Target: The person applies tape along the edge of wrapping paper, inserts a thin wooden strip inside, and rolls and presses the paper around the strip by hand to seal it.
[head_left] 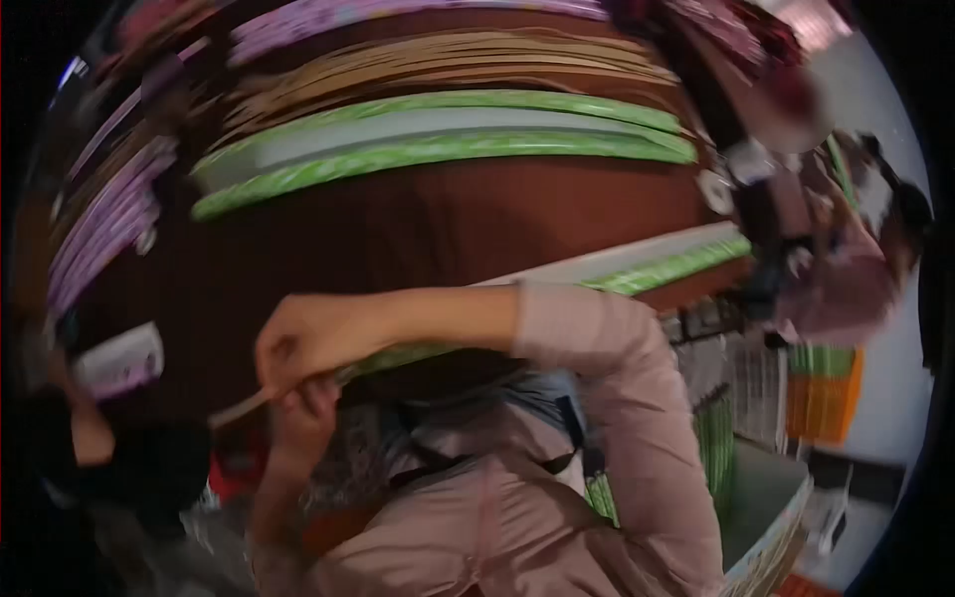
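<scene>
Along the near edge of the brown table [428, 224] lies a long green-and-white patterned strip [686, 264] with a pale band beside it. My right hand [313, 338] reaches across to the left, its fingers curled down at the strip's left end. Just below and touching it, my left hand [305, 413] has its fingers bent at the same end. A thin pale strip [239, 409] sticks out to the left from between the hands. What exactly the fingers hold is blurred and partly hidden.
Further back lie green patterned strips [448, 147], brown strips [468, 62] and purple strips [418, 12]. A white roll [715, 192] sits at the right. Other people are at the left [95, 438] and right [841, 284]. An orange crate [826, 408] stands lower right.
</scene>
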